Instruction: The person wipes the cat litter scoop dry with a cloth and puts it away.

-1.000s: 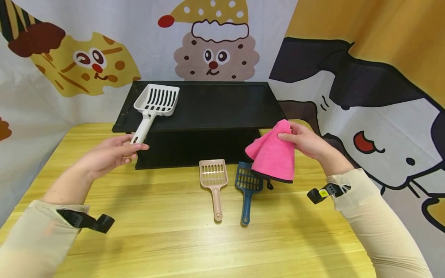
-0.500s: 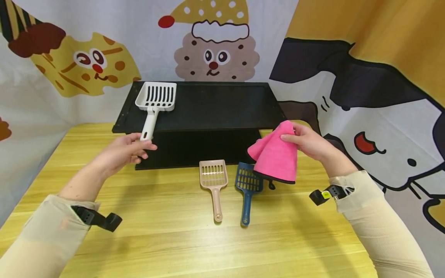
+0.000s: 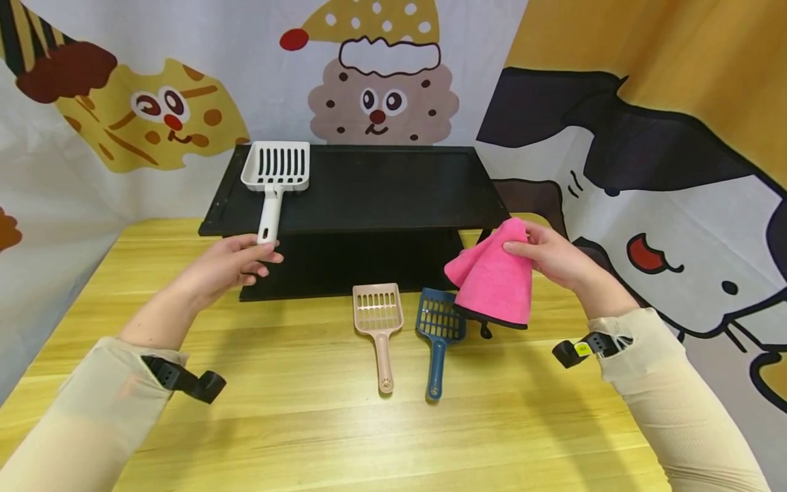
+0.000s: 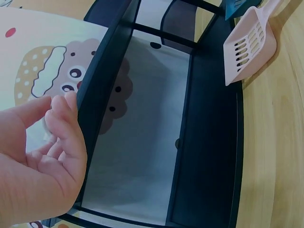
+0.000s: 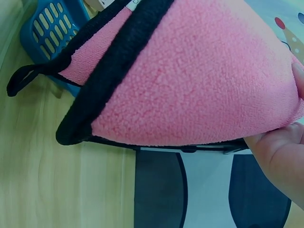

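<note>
A white slotted litter scoop (image 3: 275,167) lies over the left end of the black shelf's top (image 3: 381,191), its handle pointing toward me. My left hand (image 3: 224,268) pinches the handle's end between thumb and fingers at the shelf's front edge; in the left wrist view the hand (image 4: 47,161) hides most of the scoop. My right hand (image 3: 556,256) grips a pink cloth (image 3: 494,280) with black trim by its top. It hangs down beside the shelf's right front, overlapping a blue litter scoop (image 3: 438,328). In the right wrist view the cloth (image 5: 199,80) shows a black hanging loop.
A beige litter scoop (image 3: 378,314) lies left of the blue one on the wooden table (image 3: 344,437), both in front of the shelf with handles toward me. The shelf has an open lower level. A curtain with cartoon prints (image 3: 258,75) hangs behind and to the right.
My left hand has moved right with the white scoop, whose handle has swung to point more straight toward me. The right hand has shifted slightly right and down with the cloth.
</note>
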`<move>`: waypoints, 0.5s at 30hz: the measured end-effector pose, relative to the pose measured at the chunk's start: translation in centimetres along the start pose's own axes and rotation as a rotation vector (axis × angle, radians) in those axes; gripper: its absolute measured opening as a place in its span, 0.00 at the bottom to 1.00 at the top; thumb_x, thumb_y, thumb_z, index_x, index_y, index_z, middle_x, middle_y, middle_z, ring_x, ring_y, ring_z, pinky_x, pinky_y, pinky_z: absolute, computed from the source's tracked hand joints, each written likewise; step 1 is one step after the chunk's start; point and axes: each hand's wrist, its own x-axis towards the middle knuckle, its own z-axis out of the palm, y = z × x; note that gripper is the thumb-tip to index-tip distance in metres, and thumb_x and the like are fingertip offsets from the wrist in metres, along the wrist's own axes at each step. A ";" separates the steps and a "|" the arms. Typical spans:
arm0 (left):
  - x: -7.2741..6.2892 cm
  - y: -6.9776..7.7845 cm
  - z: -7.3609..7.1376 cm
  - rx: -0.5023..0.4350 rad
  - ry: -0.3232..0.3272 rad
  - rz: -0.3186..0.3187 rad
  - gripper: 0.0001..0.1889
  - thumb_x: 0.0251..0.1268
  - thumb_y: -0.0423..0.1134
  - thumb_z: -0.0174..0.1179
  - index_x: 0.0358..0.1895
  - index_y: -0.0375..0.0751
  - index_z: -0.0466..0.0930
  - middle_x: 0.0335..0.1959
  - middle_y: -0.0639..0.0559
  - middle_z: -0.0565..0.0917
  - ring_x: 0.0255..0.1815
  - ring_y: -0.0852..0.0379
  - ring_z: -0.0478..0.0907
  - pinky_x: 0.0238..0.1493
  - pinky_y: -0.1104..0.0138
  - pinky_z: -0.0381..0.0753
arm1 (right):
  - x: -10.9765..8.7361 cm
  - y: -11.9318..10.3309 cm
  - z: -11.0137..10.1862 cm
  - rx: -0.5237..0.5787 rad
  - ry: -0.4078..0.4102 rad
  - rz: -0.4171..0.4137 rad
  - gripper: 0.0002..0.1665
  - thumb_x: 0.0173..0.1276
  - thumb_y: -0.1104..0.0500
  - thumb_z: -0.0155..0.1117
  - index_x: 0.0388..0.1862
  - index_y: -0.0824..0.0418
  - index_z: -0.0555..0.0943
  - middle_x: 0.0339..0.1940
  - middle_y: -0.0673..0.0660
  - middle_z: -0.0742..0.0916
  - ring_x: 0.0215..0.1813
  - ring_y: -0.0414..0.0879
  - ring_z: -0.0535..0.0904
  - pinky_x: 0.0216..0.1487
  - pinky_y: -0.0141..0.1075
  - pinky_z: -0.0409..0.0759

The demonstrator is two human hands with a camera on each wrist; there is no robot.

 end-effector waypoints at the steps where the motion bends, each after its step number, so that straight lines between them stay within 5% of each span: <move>1: 0.1 0.0 0.0 -0.004 0.002 -0.004 0.28 0.70 0.52 0.47 0.62 0.33 0.60 0.31 0.72 0.81 0.29 0.71 0.73 0.29 0.79 0.73 | 0.0 0.0 0.0 0.002 0.000 0.000 0.11 0.72 0.60 0.51 0.52 0.54 0.68 0.41 0.44 0.81 0.41 0.38 0.79 0.41 0.29 0.81; 8: 0.7 0.2 -0.1 -0.023 -0.020 -0.056 0.34 0.70 0.56 0.45 0.66 0.30 0.57 0.30 0.72 0.81 0.28 0.72 0.73 0.29 0.80 0.73 | 0.0 0.4 -0.1 0.009 0.001 0.006 0.10 0.72 0.60 0.51 0.51 0.55 0.67 0.39 0.44 0.81 0.39 0.38 0.80 0.40 0.29 0.81; 15: 1.1 0.1 -0.3 -0.070 -0.028 -0.085 0.31 0.68 0.60 0.45 0.59 0.37 0.63 0.31 0.70 0.81 0.29 0.70 0.74 0.28 0.79 0.73 | 0.0 0.4 0.0 -0.006 0.009 0.016 0.12 0.72 0.59 0.52 0.52 0.57 0.67 0.39 0.43 0.81 0.39 0.37 0.80 0.41 0.29 0.81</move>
